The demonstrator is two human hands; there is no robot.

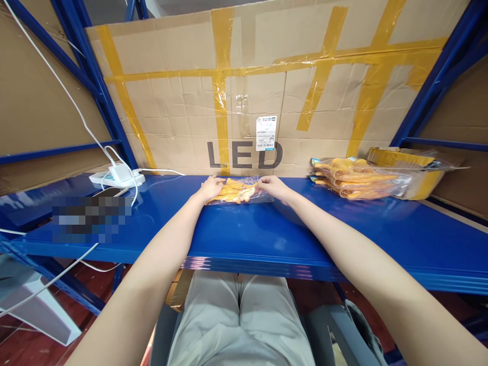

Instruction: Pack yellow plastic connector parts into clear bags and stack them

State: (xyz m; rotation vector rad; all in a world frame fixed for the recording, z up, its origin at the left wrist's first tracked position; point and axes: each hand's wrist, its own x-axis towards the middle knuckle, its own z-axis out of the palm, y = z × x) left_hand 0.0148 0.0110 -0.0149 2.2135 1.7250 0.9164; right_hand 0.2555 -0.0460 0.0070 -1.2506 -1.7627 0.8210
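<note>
A clear plastic bag (249,197) holding orange-yellow items, which look like limp balloons, lies flat on the blue shelf top. My left hand (211,189) rests over its left end, fingers stretched out across the plastic. At the bag's right end, my right hand (275,188) has its thumb and fingers pinched together on the plastic. The exact kind of the orange-yellow contents is hard to make out through the glare.
To the right sit a stack of similar filled bags (353,178) and an orange-yellow container (417,175) with plastic over it. A white power strip (118,175) with cables and a blurred dark object (91,213) lie left. Taped cardboard (183,122) stands behind the blue shelf (247,236).
</note>
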